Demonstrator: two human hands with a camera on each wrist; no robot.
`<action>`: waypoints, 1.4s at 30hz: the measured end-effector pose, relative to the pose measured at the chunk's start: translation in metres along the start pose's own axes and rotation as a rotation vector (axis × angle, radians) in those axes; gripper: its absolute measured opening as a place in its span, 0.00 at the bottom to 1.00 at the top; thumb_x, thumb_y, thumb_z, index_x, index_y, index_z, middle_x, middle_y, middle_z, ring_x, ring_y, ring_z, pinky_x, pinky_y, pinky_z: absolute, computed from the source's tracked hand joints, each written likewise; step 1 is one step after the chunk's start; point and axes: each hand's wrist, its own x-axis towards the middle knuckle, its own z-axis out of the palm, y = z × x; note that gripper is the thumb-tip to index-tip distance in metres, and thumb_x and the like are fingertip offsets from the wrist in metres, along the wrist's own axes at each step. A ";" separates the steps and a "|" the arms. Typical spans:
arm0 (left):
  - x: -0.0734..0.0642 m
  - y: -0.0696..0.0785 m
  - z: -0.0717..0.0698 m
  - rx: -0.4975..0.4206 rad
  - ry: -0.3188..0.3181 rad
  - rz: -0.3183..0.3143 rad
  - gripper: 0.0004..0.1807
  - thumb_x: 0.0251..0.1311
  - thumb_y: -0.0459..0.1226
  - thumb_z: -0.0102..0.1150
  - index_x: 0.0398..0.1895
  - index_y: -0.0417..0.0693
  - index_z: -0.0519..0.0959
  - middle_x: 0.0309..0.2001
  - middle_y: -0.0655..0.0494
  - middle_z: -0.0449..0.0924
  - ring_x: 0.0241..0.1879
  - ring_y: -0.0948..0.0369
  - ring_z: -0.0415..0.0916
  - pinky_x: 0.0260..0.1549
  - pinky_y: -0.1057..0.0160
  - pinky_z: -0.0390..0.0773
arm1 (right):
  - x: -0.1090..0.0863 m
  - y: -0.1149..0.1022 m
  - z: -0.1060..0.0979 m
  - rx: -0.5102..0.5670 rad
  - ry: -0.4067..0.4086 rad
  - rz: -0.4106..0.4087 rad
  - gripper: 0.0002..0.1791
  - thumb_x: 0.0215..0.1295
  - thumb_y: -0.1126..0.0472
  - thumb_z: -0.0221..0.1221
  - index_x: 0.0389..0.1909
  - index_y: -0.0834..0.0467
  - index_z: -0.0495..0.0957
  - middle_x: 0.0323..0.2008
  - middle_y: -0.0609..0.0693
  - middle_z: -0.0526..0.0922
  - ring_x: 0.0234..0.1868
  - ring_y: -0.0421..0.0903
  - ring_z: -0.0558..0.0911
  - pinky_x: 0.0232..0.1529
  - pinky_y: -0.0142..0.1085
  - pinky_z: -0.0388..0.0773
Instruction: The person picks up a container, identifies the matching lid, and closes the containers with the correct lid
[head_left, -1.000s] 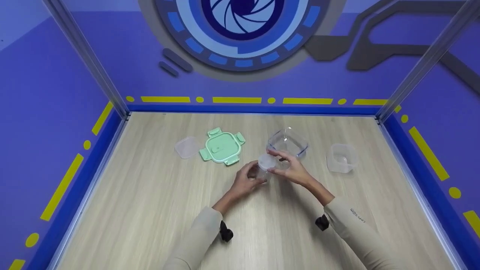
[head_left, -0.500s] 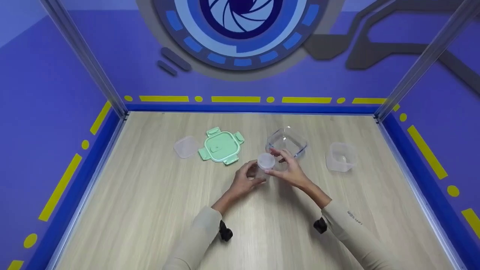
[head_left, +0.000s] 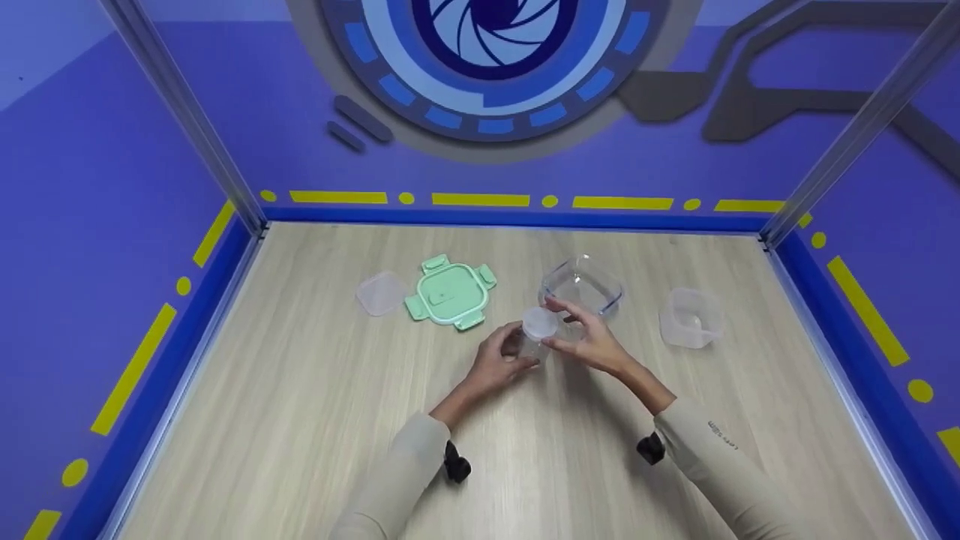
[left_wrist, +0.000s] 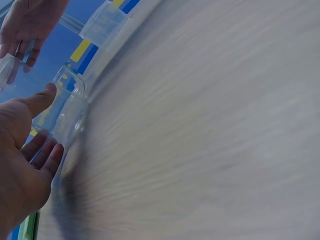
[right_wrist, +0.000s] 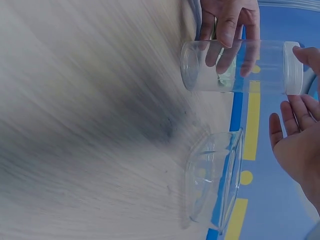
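A clear cylindrical jar (right_wrist: 270,65) with a white lid (head_left: 540,323) is between both hands, in front of a square glass container (head_left: 596,289). My left hand (head_left: 499,364) holds the jar's body from the left, thumb on the near side and fingers behind it. At the top, my right hand (head_left: 596,343) grips the lid's edge between thumb and fingers. In the right wrist view the lid (right_wrist: 294,67) sits on the jar's mouth, and the left fingers show through the clear wall. The jar's far side is hidden in the head view.
To the left lie a green snap lid (head_left: 452,294) with side clips and a thin translucent square lid (head_left: 380,293). A translucent plastic tub (head_left: 691,319) stands at the right. Purple wall panels border the wooden table (head_left: 315,420) at the back and sides.
The right thumb and fingers shift slightly around the lid's edge. My left hand keeps its hold on the jar. The containers and loose lids stay put; the head view shifts a little.
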 end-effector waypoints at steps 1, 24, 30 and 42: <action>0.000 0.000 0.000 0.007 -0.002 -0.001 0.35 0.61 0.35 0.71 0.71 0.42 0.68 0.61 0.42 0.77 0.59 0.49 0.79 0.59 0.53 0.81 | 0.000 0.000 0.000 -0.008 0.004 0.002 0.38 0.57 0.65 0.74 0.69 0.64 0.72 0.63 0.59 0.81 0.65 0.59 0.76 0.64 0.59 0.72; -0.004 0.001 0.002 -0.044 0.018 0.003 0.34 0.60 0.32 0.71 0.69 0.39 0.69 0.60 0.37 0.76 0.59 0.42 0.79 0.59 0.46 0.80 | -0.007 0.001 0.026 -0.030 0.213 0.030 0.37 0.54 0.62 0.76 0.64 0.65 0.73 0.55 0.60 0.79 0.53 0.51 0.78 0.51 0.43 0.77; -0.003 0.002 -0.001 -0.041 0.019 -0.006 0.34 0.61 0.33 0.70 0.70 0.39 0.69 0.62 0.39 0.75 0.61 0.44 0.78 0.60 0.48 0.80 | -0.008 -0.001 0.015 -0.006 0.099 -0.012 0.44 0.62 0.62 0.71 0.76 0.64 0.61 0.70 0.62 0.72 0.68 0.61 0.73 0.65 0.59 0.72; -0.003 0.001 0.000 -0.032 0.009 -0.035 0.34 0.62 0.32 0.70 0.71 0.41 0.68 0.62 0.40 0.76 0.60 0.44 0.79 0.60 0.51 0.81 | -0.003 -0.008 0.001 -0.062 0.005 -0.035 0.31 0.62 0.63 0.70 0.67 0.61 0.75 0.64 0.58 0.80 0.65 0.58 0.76 0.63 0.58 0.73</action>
